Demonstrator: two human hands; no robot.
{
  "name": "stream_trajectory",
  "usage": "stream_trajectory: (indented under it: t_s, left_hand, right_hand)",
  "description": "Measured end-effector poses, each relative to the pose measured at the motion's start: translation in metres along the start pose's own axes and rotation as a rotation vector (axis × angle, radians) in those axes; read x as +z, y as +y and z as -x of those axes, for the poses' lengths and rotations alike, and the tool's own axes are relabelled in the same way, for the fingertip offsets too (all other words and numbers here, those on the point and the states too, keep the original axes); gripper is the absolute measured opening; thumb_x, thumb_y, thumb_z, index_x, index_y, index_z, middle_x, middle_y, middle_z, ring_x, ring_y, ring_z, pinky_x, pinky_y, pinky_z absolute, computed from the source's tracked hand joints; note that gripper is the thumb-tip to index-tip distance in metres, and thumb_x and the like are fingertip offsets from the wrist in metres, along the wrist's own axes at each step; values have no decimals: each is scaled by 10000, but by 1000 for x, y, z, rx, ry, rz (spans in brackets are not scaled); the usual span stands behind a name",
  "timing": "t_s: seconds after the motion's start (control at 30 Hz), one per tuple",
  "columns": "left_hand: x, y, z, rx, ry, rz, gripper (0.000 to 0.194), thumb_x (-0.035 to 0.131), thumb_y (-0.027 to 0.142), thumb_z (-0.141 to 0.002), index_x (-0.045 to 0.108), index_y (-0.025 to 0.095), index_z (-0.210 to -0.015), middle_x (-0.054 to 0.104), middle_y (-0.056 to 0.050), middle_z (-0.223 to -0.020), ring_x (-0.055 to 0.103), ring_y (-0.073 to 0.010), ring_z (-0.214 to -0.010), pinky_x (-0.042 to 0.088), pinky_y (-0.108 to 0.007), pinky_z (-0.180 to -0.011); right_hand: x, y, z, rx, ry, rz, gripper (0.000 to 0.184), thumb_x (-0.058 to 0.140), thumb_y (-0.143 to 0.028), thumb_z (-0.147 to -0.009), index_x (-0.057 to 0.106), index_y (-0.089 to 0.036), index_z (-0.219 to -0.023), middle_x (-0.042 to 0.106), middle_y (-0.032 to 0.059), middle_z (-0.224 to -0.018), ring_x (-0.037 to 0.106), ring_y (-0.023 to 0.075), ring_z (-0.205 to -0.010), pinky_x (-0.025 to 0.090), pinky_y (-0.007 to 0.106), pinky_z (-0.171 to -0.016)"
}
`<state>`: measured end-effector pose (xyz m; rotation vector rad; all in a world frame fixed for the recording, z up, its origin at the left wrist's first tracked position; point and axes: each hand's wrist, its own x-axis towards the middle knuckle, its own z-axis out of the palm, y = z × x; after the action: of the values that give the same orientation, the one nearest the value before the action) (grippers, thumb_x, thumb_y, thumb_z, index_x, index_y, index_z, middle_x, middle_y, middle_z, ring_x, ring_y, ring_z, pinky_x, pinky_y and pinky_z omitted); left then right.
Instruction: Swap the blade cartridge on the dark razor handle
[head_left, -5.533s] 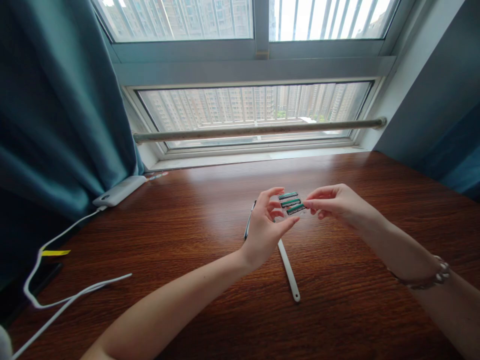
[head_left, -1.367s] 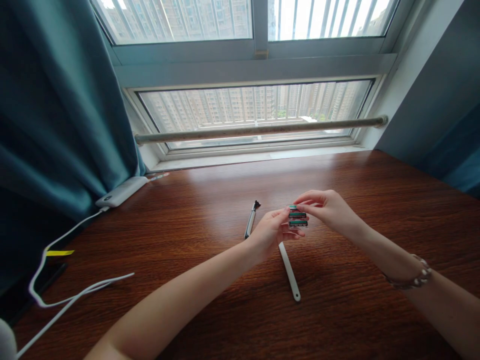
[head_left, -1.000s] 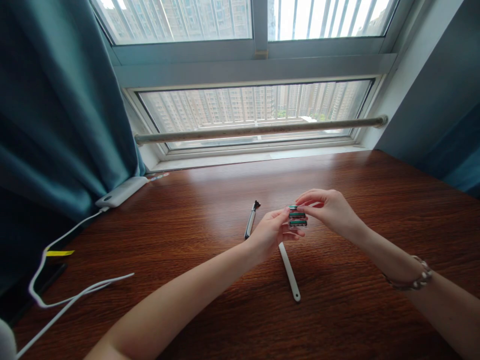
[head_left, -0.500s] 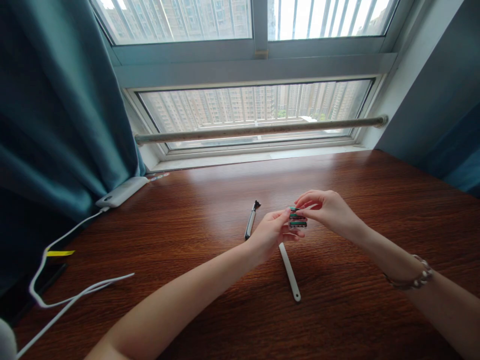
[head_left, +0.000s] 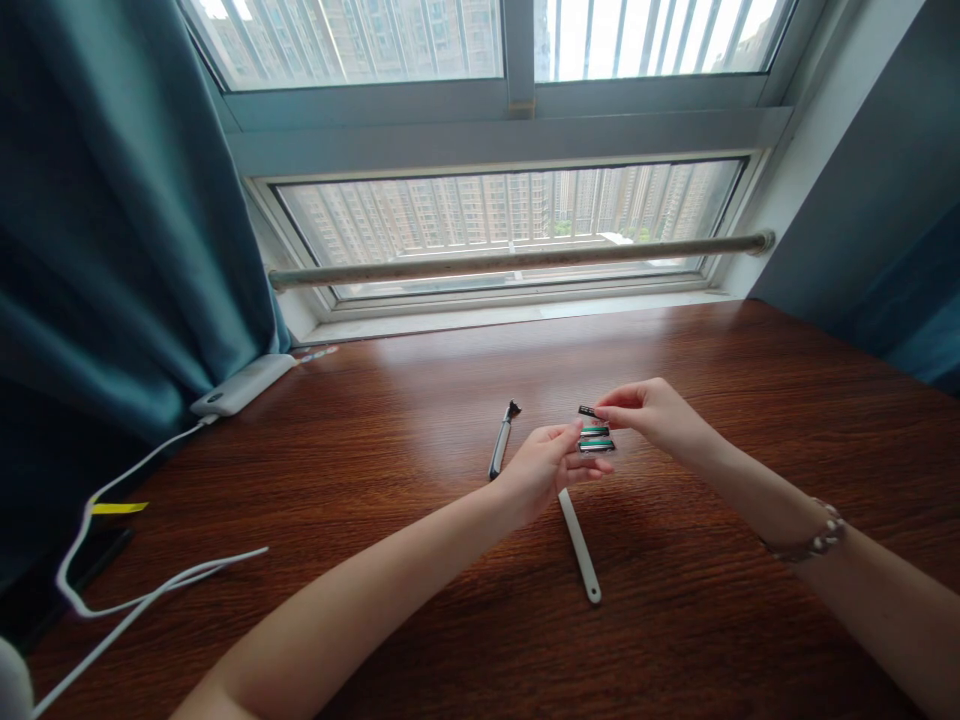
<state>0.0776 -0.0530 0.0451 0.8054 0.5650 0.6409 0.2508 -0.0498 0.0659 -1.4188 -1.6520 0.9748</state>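
My left hand (head_left: 551, 462) is closed on a small clear razor cartridge case (head_left: 597, 440) in which two cartridges with green strips lie in rows. Between the thumb and fingers of my right hand (head_left: 634, 405) is one dark razor cartridge (head_left: 587, 411), just above the case's far end. Left of my left hand, a razor handle (head_left: 501, 440) in grey and black lies on the table, its dark neck pointing away from me. A flat white stick (head_left: 580, 550) with a hole in its near end lies below my left hand, its far end partly hidden.
The brown wooden table (head_left: 420, 580) reaches back to the window. At its left lie a white power bank (head_left: 244, 385) with a white cable (head_left: 142, 435), a yellow strip (head_left: 120, 508) and a dark flat object (head_left: 97, 555). A blue curtain (head_left: 150, 200) hangs there.
The right hand has drawn one cartridge out of the far end of the case, lifting it slightly away and turning it. The left hand has stayed in place holding the case.
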Motion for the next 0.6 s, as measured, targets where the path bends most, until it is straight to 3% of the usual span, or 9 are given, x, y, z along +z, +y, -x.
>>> stream_trajectory:
  t_s: [0.3,0.6]
  left_hand:
    - [-3,-7,0,-205,-39,-152,270,543,338,-779,559,74,-834,639,-191,-923,650,-181,-731,481,-293,-733]
    - [0,-9,1,-213,-24,-221,247,584,283,-751,546,86,-895,641,-179,-922,655,-178,-713,489,-282,-704]
  right_hand:
    - [-15,45,-24,24,-41,53,285,643,-362,-655,691,-97,-749,689,67,-693,611,162,-640,459,249,-598]
    - [-22,74,-32,-38,7,274,287,617,-374,-679,700,-111,-760,694,72,-689,625,175,-637,461,239,-563]
